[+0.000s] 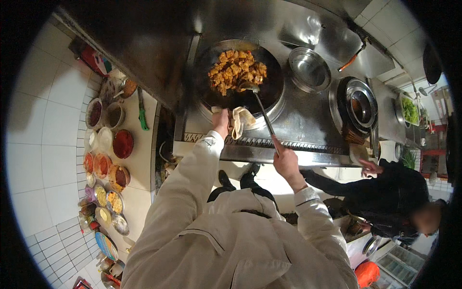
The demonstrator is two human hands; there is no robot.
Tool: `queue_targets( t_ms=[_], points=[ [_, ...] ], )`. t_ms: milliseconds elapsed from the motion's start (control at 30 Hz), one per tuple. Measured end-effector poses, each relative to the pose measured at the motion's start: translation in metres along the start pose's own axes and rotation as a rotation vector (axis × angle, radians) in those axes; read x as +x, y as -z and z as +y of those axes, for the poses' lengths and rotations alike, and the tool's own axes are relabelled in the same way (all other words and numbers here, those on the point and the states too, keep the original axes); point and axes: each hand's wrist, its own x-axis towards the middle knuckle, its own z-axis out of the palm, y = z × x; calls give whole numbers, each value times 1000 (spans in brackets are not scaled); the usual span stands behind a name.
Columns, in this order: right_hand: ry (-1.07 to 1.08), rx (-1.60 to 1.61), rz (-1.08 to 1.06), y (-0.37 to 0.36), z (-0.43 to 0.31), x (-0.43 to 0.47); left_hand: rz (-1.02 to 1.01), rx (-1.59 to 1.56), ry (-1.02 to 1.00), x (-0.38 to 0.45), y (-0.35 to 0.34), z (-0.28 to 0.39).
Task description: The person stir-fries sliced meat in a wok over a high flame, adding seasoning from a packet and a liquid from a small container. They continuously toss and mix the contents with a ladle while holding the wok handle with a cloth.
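Observation:
Before me a dark wok sits on a stove burner with a heap of browned, sauced food chunks in its middle. My left hand grips a folded cloth at the wok's near rim; the part of the wok under the cloth is hidden. In my right hand is the handle of a long metal ladle. The ladle's bowl reaches into the wok and touches the near right side of the food.
A metal basin stands right of the wok, with stacked metal bowls farther right. Bowls of seasonings and a green-handled knife lie on the left counter. A person in black is close on my right, one hand near the stove edge.

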Motion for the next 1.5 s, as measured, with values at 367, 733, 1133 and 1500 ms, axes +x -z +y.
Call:
queue_targets(
  t_ms=[367,733,1133,1500],
  points=[
    [-14,93,80,-22,-12,-9,19,22,58,41,16,-18],
    [-111,201,41,-30,-24,-42,-58,32,50,25,14,1],
    [-5,466,-185,106,-38,-79,-270,18,133,-69,65,9],
    [-163,788,-396,94,-32,-20,-386,-82,19,-118,79,-2]
  ],
)
